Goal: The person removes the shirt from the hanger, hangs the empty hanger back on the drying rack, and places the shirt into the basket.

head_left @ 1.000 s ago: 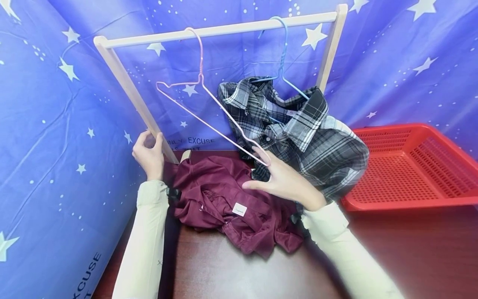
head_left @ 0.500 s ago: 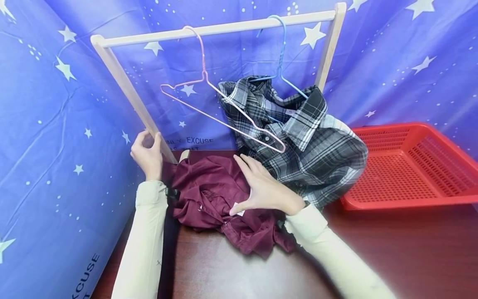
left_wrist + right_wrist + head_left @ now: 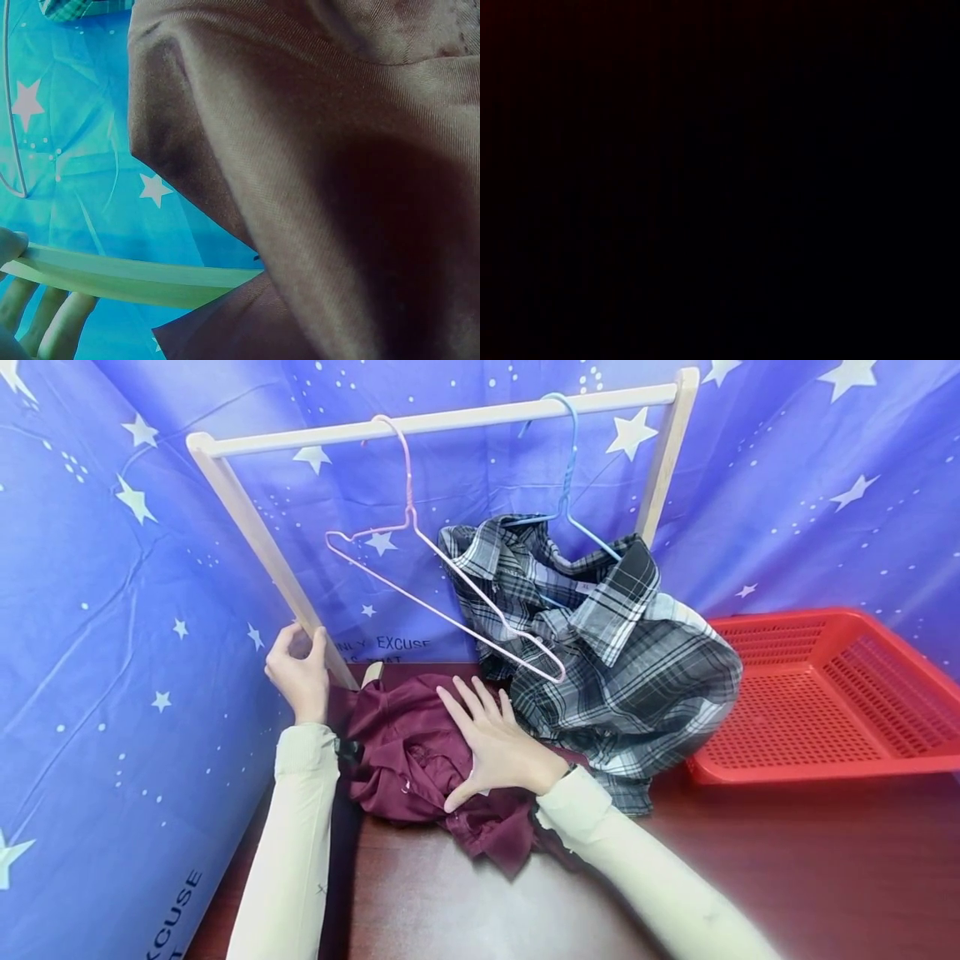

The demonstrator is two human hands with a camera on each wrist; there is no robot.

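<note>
left hand (image 3: 297,672): thumb and fingers pinch the wooden rack (image 3: 258,539) at its left post
right hand (image 3: 498,747): fingers spread wide over the maroon shirt (image 3: 405,752), gripping nothing; contact unclear
maroon shirt: crumpled on the bench (image 3: 465,910)
pink hanger (image 3: 409,493): hooked on the bar
plaid shirt (image 3: 637,668): on the blue hanger (image 3: 567,485)

The right wrist view is lost in black. In the head view, a white patch (image 3: 483,792) on the dark red cloth shirt (image 3: 408,756) is partly covered by the bare right hand (image 3: 502,752). The blue wire hanger (image 3: 567,481) is partly hidden by the black-and-white checked shirt (image 3: 637,660). The red plastic basket (image 3: 810,768) is cut off at the right. In the left wrist view, the bare left hand (image 3: 43,315) is cut off.
</note>
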